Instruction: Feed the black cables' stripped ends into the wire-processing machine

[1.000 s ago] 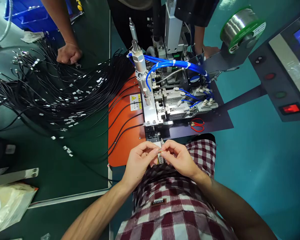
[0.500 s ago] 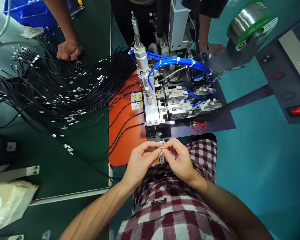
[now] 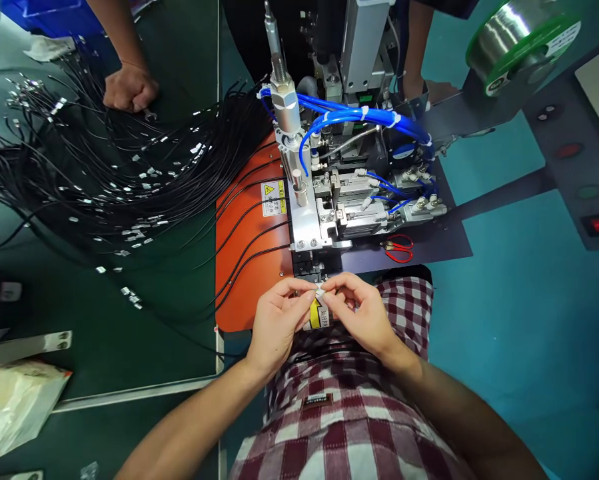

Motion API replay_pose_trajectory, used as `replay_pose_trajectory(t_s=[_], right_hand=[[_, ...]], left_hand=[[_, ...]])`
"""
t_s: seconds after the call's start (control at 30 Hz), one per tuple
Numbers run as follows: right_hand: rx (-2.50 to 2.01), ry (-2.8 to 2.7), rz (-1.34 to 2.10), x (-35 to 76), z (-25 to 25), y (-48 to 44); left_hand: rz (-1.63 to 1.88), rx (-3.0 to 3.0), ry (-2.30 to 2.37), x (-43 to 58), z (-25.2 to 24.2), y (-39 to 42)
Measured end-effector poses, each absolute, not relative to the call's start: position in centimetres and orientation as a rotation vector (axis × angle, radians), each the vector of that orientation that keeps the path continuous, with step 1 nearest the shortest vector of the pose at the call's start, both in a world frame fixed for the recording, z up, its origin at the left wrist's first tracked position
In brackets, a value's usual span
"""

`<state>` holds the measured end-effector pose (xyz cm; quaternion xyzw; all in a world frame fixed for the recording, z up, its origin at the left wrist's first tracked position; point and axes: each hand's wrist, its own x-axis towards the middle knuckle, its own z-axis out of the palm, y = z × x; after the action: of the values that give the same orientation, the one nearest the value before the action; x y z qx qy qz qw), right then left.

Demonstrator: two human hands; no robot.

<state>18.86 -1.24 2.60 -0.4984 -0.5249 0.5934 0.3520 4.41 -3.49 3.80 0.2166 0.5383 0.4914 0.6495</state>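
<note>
Through the head camera I have a small pale piece (image 3: 320, 291) between the two hands, just over a white label with a yellow arrow (image 3: 320, 316); the fingertips hide too much of it for me to name it. The left hand (image 3: 279, 323) pinches it between thumb and forefinger, and the right hand (image 3: 362, 313) pinches it from the other side. Straight ahead, a bench machine (image 3: 304, 217) blocks the way forward with its bright metal cylinders, and glossy blue tubes (image 3: 374, 117) arch over it. Red-handled cutters (image 3: 399, 249) lie to the right of it. On its left, thin black cables run across a smooth orange plate (image 3: 252, 300) with a rounded corner, and a tangled cable bundle (image 3: 179, 167) with white tags spreads over the dark green table (image 3: 174, 347). A co-worker's fist (image 3: 129, 90) rests beside that bundle. Farther out I make out a shiny wire spool (image 3: 509, 33) with green flanges, a crinkled plastic bag (image 3: 24, 407), a blue bin (image 3: 56, 17) and the teal floor (image 3: 519, 313).
</note>
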Motion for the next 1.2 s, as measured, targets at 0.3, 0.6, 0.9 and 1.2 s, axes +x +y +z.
replay_pose_trajectory(t_s=[0.3, 0.6, 0.9, 1.2], right_hand=[[-1.243, -1.496, 1.332, 18.4, 2.4, -0.8], [-1.259, -1.119, 1.714, 17.9, 2.8, -1.1], [-1.213, -0.985, 1.832, 17.9, 2.4, -1.2], [-1.277, -1.173, 1.606, 17.9, 2.4, -1.6]], left_hand=[[1.041, 0.500, 1.226, 4.3, 3.8, -3.3], [1.068, 0.400, 1.184, 4.6, 3.9, -3.3], [1.075, 0.386, 1.166, 4.6, 3.7, -3.6], [1.096, 0.394, 1.179, 4.7, 3.9, -3.5]])
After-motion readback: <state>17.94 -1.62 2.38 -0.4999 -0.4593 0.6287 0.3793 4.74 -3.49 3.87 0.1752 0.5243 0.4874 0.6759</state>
